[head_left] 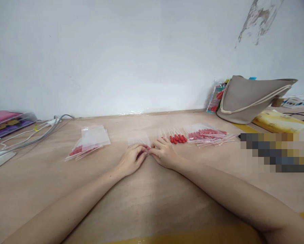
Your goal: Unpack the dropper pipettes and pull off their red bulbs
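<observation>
My left hand [133,159] and my right hand [164,152] meet at the middle of the table, fingers closed at the near edge of a small clear plastic bag [139,139]. Something red shows inside it between my fingertips; most of it is hidden. Just right of my right hand lies a row of loose white sticks with red, drop-shaped ends [177,138]. Beyond them is a pile of clear bags holding red pieces [208,136]. To the left, a stack of clear bags [94,137] rests over more bags with red in them.
A grey bag [248,98] leans by the wall at right, beside a printed clear package [215,96] and a yellow packet [279,122]. A pixelated dark object [274,152] lies in front. Cables [43,134] and a box of coloured pieces [11,122] are at left.
</observation>
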`<state>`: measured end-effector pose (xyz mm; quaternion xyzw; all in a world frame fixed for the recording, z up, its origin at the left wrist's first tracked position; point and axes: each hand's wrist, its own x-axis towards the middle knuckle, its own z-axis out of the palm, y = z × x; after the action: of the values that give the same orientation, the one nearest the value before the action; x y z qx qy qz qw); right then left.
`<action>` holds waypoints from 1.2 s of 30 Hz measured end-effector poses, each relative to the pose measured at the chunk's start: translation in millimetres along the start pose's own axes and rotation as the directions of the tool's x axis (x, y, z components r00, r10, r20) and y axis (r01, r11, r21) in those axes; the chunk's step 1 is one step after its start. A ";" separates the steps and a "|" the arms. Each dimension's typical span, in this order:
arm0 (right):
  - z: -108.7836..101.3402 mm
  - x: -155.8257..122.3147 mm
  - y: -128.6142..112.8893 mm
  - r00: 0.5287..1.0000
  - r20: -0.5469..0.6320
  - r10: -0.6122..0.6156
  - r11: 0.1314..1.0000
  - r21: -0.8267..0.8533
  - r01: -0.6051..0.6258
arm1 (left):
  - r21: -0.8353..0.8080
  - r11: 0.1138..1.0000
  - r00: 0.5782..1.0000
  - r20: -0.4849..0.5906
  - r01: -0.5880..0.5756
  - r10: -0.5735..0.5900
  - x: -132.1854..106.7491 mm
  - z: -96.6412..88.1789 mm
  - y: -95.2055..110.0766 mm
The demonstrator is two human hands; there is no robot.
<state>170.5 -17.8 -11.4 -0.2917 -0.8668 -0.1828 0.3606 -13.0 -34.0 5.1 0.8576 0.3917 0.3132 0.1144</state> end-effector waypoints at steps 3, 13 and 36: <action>-0.5 -0.5 -1.7 0.999 0.053 -0.007 0.998 0.070 0.003 | 0.034 0.999 1.000 -0.010 -0.021 0.021 -0.8 2.1 -0.7; -10.1 -1.7 -18.3 0.982 0.186 0.006 0.933 0.352 -0.072 | -0.046 0.991 0.981 -0.138 0.129 -0.134 -7.1 2.4 2.3; -37.8 -16.7 13.4 0.881 0.403 0.250 0.864 0.317 -0.390 | -0.013 0.995 0.980 0.173 -0.096 0.097 -16.9 -21.8 -12.9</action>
<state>208.1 -33.7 3.2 -0.3838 -0.8736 0.1109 0.2778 -42.8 -39.1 8.9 0.8992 0.3376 0.2436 0.1348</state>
